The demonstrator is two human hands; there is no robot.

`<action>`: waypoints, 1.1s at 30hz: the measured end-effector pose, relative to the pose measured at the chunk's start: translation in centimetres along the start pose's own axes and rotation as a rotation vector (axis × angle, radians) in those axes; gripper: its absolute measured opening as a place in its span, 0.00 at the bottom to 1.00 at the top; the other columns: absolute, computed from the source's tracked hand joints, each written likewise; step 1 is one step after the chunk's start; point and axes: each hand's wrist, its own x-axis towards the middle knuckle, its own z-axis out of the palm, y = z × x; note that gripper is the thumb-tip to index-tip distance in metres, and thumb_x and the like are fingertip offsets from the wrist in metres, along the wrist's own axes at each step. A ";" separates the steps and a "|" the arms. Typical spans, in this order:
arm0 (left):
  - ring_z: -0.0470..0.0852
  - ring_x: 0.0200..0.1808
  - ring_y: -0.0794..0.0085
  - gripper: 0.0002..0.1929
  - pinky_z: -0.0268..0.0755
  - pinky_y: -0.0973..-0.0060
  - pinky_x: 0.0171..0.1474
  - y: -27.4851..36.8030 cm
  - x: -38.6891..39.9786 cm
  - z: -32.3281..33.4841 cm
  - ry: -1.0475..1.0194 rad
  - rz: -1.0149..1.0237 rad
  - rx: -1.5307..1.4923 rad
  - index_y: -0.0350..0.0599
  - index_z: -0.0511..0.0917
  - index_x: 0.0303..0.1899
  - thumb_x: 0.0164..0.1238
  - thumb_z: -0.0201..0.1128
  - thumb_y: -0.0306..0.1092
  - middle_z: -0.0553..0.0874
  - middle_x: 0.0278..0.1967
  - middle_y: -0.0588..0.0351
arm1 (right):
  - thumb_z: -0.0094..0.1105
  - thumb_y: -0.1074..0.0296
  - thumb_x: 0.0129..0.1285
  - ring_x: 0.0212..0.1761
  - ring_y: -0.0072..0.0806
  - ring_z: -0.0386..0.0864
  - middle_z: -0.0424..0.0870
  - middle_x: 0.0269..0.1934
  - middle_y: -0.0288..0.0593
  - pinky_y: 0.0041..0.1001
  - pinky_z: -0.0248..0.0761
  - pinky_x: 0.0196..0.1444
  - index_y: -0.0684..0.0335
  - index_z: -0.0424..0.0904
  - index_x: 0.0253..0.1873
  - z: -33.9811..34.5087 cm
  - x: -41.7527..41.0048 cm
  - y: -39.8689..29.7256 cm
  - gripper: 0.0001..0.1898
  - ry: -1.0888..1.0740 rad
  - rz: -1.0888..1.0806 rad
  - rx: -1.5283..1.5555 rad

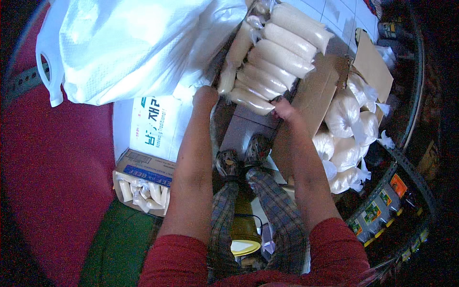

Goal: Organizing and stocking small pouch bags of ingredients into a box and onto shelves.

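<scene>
Several long clear plastic bags of pale granular food, perhaps sugar or rice (276, 68), lie side by side in a row on the floor ahead of me. My right hand (283, 108) is at the lower right end of the nearest bag (251, 101), its fingers curled against it; whether they grip it is unclear. My left hand (206, 96) is beside the large white woven sack (136, 46), at the left of the row. Its fingers are hidden behind the wrist, so what it holds cannot be told.
A printed white carton (154, 125) and a box of small filled bags (143, 193) stand on the left. To the right are a cardboard flap (315, 93), round knotted plastic bags (342, 114) and a rack with packets (373, 211). A yellow-rimmed container (245, 247) sits between my legs.
</scene>
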 end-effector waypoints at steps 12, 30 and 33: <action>0.78 0.41 0.53 0.18 0.69 0.61 0.45 -7.6 -6.2 0.0 0.085 0.193 0.203 0.37 0.79 0.31 0.60 0.44 0.41 0.80 0.37 0.43 | 0.50 0.71 0.54 0.58 0.38 0.64 0.68 0.54 0.49 0.32 0.56 0.59 0.69 0.60 0.57 10.4 -4.4 -1.4 0.24 0.130 -0.113 0.097; 0.78 0.40 0.51 0.22 0.68 0.61 0.45 -12.9 -7.4 2.0 0.101 0.115 0.238 0.36 0.78 0.33 0.61 0.42 0.46 0.79 0.35 0.39 | 0.51 0.66 0.55 0.50 0.41 0.72 0.75 0.46 0.50 0.33 0.63 0.52 0.65 0.65 0.54 16.4 -5.5 0.8 0.21 0.135 -0.021 0.158; 0.77 0.41 0.51 0.22 0.68 0.62 0.46 -14.9 -7.6 1.6 0.109 0.099 0.226 0.36 0.78 0.35 0.60 0.43 0.46 0.79 0.37 0.39 | 0.51 0.65 0.55 0.50 0.41 0.72 0.75 0.46 0.50 0.33 0.63 0.52 0.65 0.65 0.54 18.5 -6.6 0.2 0.21 0.152 -0.035 0.137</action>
